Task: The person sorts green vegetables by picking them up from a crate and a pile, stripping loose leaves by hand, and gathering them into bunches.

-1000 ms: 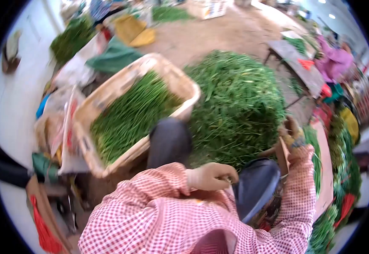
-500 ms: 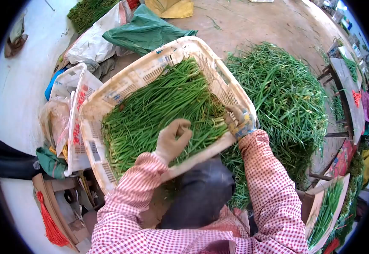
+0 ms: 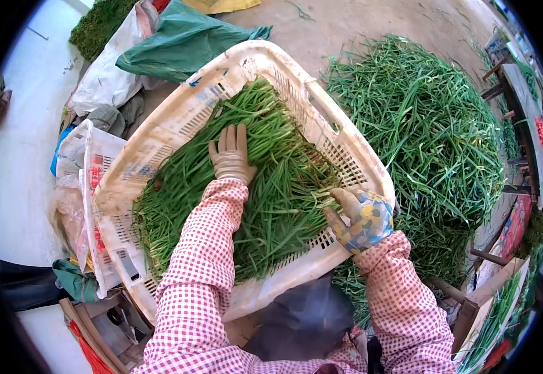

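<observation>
A dirty white plastic basket (image 3: 260,51) lies tilted in front of me, holding a thick layer of chives (image 3: 284,218), long green leaves with pale root ends. My left hand (image 3: 231,154), in a tan glove, rests flat on the chives in the upper middle, fingers stretched. At the basket's right side is my right hand (image 3: 363,218), in a glove with a blue and yellow patterned back. Its thumb and fingers are spread beside the pale chive ends, with a gap showing between them. Part of the chives is hidden under my left forearm.
A large heap of loose green leaves (image 3: 421,137) covers the floor at right. Left stand a white crate (image 3: 92,206) and a white sack (image 3: 106,78); a green sack (image 3: 184,40) lies behind the basket. A wooden bench (image 3: 527,124) is far right.
My left hand has moved up and away over the chives, its curled fingers now stretched out. My right hand stays by the basket's right side. The view has shifted slightly.
</observation>
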Demonstrator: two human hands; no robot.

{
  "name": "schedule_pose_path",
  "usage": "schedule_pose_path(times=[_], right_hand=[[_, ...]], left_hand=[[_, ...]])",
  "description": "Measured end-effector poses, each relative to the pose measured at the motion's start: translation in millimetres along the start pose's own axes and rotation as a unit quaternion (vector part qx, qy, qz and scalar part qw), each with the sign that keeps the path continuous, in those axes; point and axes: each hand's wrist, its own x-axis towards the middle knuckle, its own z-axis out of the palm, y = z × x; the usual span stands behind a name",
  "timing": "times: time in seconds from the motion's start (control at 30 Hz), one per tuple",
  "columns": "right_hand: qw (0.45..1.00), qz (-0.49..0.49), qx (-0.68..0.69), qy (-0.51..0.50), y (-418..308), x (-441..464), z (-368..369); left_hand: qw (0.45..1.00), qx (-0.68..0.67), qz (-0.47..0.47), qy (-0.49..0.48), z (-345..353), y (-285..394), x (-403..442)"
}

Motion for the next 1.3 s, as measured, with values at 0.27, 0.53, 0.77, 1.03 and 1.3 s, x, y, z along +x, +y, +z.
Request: schedule_pose_path(times=[0.27,0.53,0.77,1.03,1.3], right_hand=[[1.000,-0.008,0.018,0.024,0.5,-0.1,3.1],[1.000,0.021,-0.002,-0.003,-3.4,0.4,1.4],[1.000,0.013,0.003,0.011,-1.4,1.2,8.6],[1.000,0.018,-0.003,0.014,-3.5,4.1,2.8],[1.000,-0.002,0.022,0.020,-1.2,4.3,6.8]], left_hand=[[0.997,-0.061,-0.048,0.000,28.5,18.0,-4.2],[0.996,-0.089,-0.008,-0.031,16.9,13.3,0.5],[0.947,-0.231,0.039,-0.220,-63.0,-38.2,27.2],[0.975,-0.202,0.029,-0.083,-22.8,-67.1,90.9],[0.964,-0.218,-0.025,-0.150,1.0,-53.6,100.4]])
